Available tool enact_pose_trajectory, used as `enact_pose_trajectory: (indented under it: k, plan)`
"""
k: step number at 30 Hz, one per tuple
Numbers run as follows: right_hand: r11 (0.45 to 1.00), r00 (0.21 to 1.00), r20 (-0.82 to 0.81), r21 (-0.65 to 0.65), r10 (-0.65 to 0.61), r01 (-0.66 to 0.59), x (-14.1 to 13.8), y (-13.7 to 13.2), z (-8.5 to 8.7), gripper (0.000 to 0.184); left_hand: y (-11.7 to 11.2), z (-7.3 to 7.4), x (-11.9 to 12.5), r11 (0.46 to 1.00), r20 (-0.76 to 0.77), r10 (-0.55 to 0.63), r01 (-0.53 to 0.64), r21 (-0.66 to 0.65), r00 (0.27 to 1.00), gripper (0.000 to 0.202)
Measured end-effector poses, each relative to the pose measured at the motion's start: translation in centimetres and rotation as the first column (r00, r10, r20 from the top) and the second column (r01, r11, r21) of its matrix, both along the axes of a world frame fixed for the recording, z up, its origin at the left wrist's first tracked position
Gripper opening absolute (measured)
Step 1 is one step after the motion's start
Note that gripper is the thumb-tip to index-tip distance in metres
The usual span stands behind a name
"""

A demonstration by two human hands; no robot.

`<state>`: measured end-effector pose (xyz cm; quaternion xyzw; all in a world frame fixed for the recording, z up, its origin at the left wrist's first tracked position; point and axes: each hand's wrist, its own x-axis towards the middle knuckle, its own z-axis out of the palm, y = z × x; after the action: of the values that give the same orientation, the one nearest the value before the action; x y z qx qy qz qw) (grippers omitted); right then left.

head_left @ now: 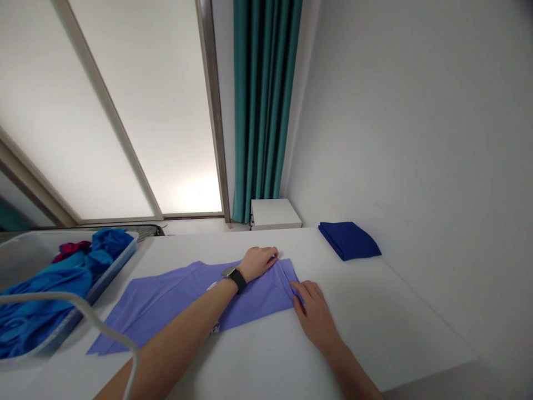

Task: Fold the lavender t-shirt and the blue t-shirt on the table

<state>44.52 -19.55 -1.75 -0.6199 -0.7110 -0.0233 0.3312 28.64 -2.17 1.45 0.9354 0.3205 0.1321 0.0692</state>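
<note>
A purple T-shirt (166, 297) lies folded into a long strip on the white table (258, 355), with part of a white print showing. My left hand (258, 262), with a black-banded watch at its wrist, reaches across the shirt. Its fingers are bent onto the cloth at the far edge, close to the right end. At that right end, my right hand (314, 311) pinches the edge of the cloth between thumb and fingers. Small creases run through the fabric between the two hands. My left forearm covers part of the shirt and its print.
A dark blue folded cloth (348, 240) lies at the table's back right, near the wall. On the left stands a pale plastic tub (95, 289) with blue and red clothes (62, 272). A white cable (106, 328) loops across the lower left. Behind the table is a white cabinet (275, 212).
</note>
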Motion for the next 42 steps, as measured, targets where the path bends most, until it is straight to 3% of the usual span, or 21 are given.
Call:
enact_pose_trajectory:
  k: [3, 7, 16, 20, 24, 28, 32, 36, 42]
  plan:
    - [0.993, 0.992, 0.07, 0.051, 0.107, -0.111, -0.5, -0.5, 0.6, 0.032, 0.0, -0.3, 0.2, 1.0, 0.009, 0.004, -0.004, 0.002, 1.0, 0.015]
    - [0.968, 0.958, 0.143, 0.007, 0.249, -0.252, -1.0, -1.0, 1.3, 0.04, 0.2, -0.5, 0.0, 1.0, 0.052, 0.014, -0.014, -0.006, 0.999, 0.019]
    - [0.965, 0.962, 0.084, -0.04, 0.261, -0.258, -1.1, -0.8, 1.7, 0.031, 1.2, 0.5, -3.8, 0.996, 0.157, 0.072, -0.062, -0.064, 0.985, 0.032]
    - [0.97, 0.963, 0.118, -0.062, 0.242, -0.236, -1.4, 0.3, 2.3, 0.027, 0.8, 1.3, -7.1, 0.993, 0.139, 0.115, -0.111, -0.038, 0.984, 0.027]
    - [0.975, 0.954, 0.206, -0.076, 0.219, -0.207, -2.5, 2.8, 3.2, 0.027, 0.4, 1.7, -11.7, 0.972, 0.1, 0.232, -0.234, 0.007, 0.968, 0.025]
    - [0.983, 0.948, 0.263, -0.093, 0.177, -0.158, -4.2, 6.7, 3.9, 0.028, 0.2, 1.8, -17.2, 0.918, 0.017, 0.396, -0.397, 0.025, 0.918, 0.026]
    - [0.997, 0.95, 0.308, -0.082, 0.039, -0.014, -6.0, 10.5, 3.6, 0.032, -0.1, 1.3, -21.7, 0.854, -0.043, 0.52, -0.519, 0.019, 0.853, 0.026]
    - [0.986, 0.943, 0.327, -0.127, -0.057, 0.103, -6.9, 12.5, 2.4, 0.03, -0.8, 1.0, -23.5, 0.84, -0.063, 0.54, -0.542, -0.019, 0.84, 0.027]
    - [0.977, 0.931, 0.358, -0.167, -0.065, 0.132, -6.6, 12.7, 1.2, 0.026, -1.1, 0.7, -22.9, 0.834, 0.01, 0.539, -0.533, -0.141, 0.842, 0.021]
